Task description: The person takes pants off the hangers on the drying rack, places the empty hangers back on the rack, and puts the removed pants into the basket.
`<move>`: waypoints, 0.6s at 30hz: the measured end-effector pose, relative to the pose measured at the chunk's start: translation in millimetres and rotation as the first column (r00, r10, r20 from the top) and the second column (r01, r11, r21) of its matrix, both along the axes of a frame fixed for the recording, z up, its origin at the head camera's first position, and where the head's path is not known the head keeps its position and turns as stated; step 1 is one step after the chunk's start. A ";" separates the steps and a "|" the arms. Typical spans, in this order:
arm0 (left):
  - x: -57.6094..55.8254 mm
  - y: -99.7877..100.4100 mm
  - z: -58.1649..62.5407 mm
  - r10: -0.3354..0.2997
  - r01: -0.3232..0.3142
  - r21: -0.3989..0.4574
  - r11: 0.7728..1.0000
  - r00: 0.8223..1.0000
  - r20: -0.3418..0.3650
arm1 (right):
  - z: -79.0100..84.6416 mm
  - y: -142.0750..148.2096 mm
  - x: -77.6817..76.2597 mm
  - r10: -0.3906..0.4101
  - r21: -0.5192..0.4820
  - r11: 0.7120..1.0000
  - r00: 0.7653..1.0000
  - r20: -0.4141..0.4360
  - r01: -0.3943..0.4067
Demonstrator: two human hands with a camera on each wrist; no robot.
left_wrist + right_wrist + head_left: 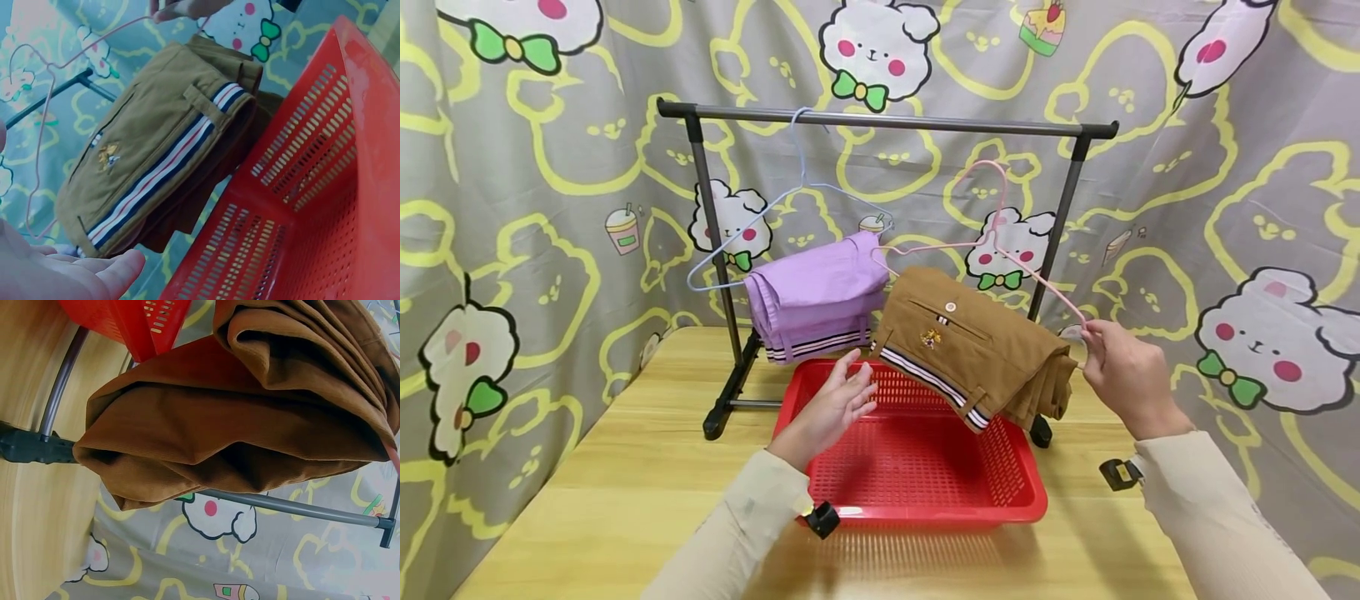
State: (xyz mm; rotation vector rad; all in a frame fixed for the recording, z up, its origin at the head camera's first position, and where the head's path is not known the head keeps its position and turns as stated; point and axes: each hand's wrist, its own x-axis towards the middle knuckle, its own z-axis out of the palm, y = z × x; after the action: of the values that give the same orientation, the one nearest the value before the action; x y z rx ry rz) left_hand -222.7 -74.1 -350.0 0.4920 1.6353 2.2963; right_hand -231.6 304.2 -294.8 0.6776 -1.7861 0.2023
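My right hand (1129,373) pinches the right end of a pink wire hanger (942,246). Folded brown trousers (962,333) with a striped waistband hang over this hanger, tilted down to the right, above the front of the rack. The hanger's hook stands free below the rail. My left hand (831,410) is spread palm up over the basket's left side; in the left wrist view its fingers lie close to the waistband's lower corner (90,249), and contact is unclear. The right wrist view shows the trousers' folded underside (219,425), with the right hand out of sight.
Folded purple trousers (823,279) hang on a blue hanger (802,158) at the left of the rack's rail (887,122). A red plastic basket (940,515) stands on the wooden table (587,500) in front. A patterned curtain (1157,192) closes off the back and sides.
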 end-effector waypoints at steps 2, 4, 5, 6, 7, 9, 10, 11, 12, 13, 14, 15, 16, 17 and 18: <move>-1.0 3.5 -0.1 0.006 -0.006 -0.001 1.000 1.000 0.022 | -0.2 0.2 -0.4 -0.003 -0.001 1.000 1.000 0.001 0.003; -2.1 7.2 -0.4 0.006 -0.006 0.000 1.000 0.999 0.041 | -0.3 0.3 -0.7 -0.001 -0.002 1.000 1.000 -0.001 0.001; -2.8 9.1 -0.9 0.007 -0.008 0.005 1.000 0.998 0.055 | -0.1 0.2 -0.6 0.001 0.000 1.000 1.000 -0.001 -0.001; -3.6 11.1 -1.3 0.009 -0.009 0.011 1.000 0.998 0.068 | 0.2 0.2 -0.1 -0.001 0.006 1.000 1.000 0.001 0.001; -4.8 13.0 -1.8 0.007 -0.009 0.020 1.000 0.997 0.080 | 0.3 0.2 0.0 0.000 0.008 1.000 1.000 0.003 0.000; -7.5 17.2 -2.4 0.005 -0.008 0.029 1.000 0.995 0.104 | 0.3 0.1 0.2 0.002 0.010 1.000 1.000 0.001 -0.002; -8.7 19.3 -2.7 0.006 -0.010 0.034 0.999 0.993 0.117 | 0.5 -0.1 0.5 0.002 0.010 1.000 1.000 0.001 -0.002; -10.0 21.3 -3.0 0.009 -0.014 0.037 0.999 0.991 0.134 | 0.7 -0.4 0.7 0.000 0.009 1.000 1.000 0.002 0.000; -10.9 23.4 -2.8 0.011 -0.017 0.039 0.999 0.989 0.145 | 0.7 -0.5 0.9 -0.001 0.007 1.000 1.000 0.001 0.001; -12.0 25.5 -2.7 0.013 -0.020 0.041 0.999 0.987 0.162 | 0.7 -0.6 0.9 0.000 0.002 1.000 1.000 -0.003 0.000; -13.0 27.7 -2.6 0.017 -0.024 0.040 0.999 0.984 0.177 | 0.6 -0.7 1.1 0.000 -0.001 1.000 1.000 -0.005 0.000; -13.7 29.8 -2.4 0.021 -0.030 0.045 0.999 0.981 0.194 | 0.3 -0.7 1.0 0.000 -0.007 1.000 1.000 -0.008 0.000; -14.7 32.1 -2.5 0.024 -0.036 0.055 0.998 0.976 0.215 | 0.0 -0.7 1.0 0.002 -0.012 1.000 1.000 -0.010 -0.002; -15.4 34.3 -2.2 0.025 -0.041 0.061 0.997 0.972 0.233 | -0.3 -0.7 1.2 0.002 -0.008 1.000 1.000 -0.010 -0.002; -16.2 36.7 -2.0 0.026 -0.044 0.068 0.997 0.968 0.250 | -0.6 -0.6 1.3 0.002 -0.003 1.000 1.000 -0.007 -0.002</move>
State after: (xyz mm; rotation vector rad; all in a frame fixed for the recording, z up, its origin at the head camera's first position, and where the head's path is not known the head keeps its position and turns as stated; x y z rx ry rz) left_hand -238.9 -37.4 -351.9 0.1810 1.4551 2.3396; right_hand -230.3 303.7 -295.4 0.6769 -1.7786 0.2038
